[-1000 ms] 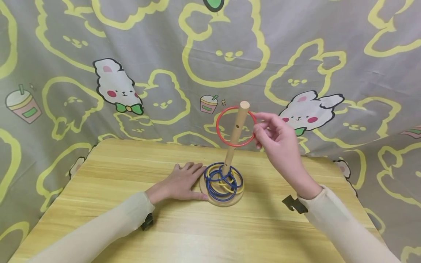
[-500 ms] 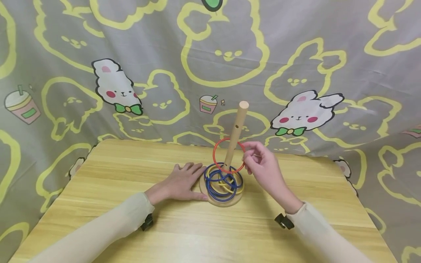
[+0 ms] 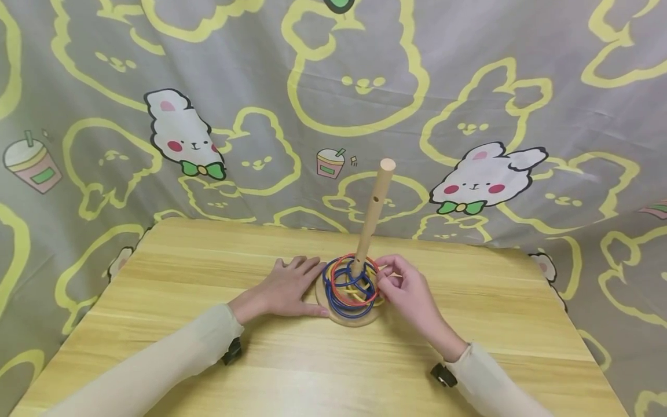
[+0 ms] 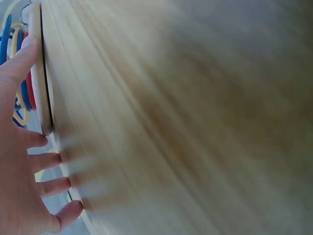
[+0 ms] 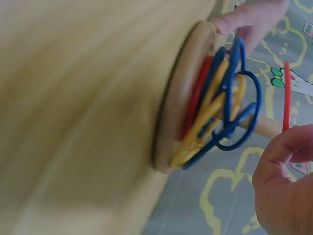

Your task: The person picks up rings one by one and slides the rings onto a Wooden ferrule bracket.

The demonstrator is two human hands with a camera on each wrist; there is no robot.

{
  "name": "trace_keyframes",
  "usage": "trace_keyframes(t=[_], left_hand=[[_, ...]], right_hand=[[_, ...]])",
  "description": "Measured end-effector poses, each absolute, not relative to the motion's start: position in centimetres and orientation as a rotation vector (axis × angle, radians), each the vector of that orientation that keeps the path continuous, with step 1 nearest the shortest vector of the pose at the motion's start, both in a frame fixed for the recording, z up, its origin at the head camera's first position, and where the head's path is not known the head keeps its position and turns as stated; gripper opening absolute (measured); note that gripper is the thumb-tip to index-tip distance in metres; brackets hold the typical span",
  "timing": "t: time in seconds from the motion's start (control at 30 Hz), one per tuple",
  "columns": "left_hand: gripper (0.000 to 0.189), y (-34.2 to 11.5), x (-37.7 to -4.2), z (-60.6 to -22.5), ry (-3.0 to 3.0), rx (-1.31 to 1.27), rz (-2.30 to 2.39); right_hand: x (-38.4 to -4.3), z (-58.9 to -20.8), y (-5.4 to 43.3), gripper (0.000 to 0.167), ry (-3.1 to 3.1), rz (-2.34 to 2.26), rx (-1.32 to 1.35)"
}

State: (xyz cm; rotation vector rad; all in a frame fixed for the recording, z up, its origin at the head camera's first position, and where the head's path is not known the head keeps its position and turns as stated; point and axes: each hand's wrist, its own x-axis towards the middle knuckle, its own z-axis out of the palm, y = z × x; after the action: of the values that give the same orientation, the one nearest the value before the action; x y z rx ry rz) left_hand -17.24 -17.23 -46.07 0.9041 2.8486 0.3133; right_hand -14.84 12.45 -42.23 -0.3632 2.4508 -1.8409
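A wooden peg (image 3: 372, 214) stands on a round wooden base (image 3: 356, 322). Blue rings (image 5: 228, 98), yellow rings (image 5: 188, 149) and a lower red ring (image 5: 197, 95) lie piled loosely around its foot. My right hand (image 3: 409, 292) pinches a thin red ring (image 5: 287, 98) by its right side, between thumb and forefinger. That ring encircles the peg low down and overlaps the pile in the head view; the right wrist view shows it apart from the pile. My left hand (image 3: 289, 288) lies spread on the table left of the base, its thumb at the base's edge.
The wood-grain table (image 3: 172, 278) reaches back to a grey curtain (image 3: 250, 69) printed with yellow outlines and white rabbits. Black straps (image 3: 443, 375) sit at both sleeve cuffs.
My right hand has brought the red ring down along the peg, from near its top to close over the piled rings. The left hand has stayed in place.
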Motion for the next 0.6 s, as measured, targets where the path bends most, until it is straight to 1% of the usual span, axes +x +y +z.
trace_keyframes(t=[0.33, 0.6], left_hand=[[0.117, -17.0, -17.1, -46.2, 2.861, 0.925, 0.323], [0.117, -17.3, -16.9, -46.2, 2.847, 0.902, 0.345]], right_hand=[[-14.5, -44.3, 13.1, 0.028, 2.512, -1.749, -0.321], [-14.1, -44.9, 14.1, 0.027, 2.644, -1.598, -0.348]])
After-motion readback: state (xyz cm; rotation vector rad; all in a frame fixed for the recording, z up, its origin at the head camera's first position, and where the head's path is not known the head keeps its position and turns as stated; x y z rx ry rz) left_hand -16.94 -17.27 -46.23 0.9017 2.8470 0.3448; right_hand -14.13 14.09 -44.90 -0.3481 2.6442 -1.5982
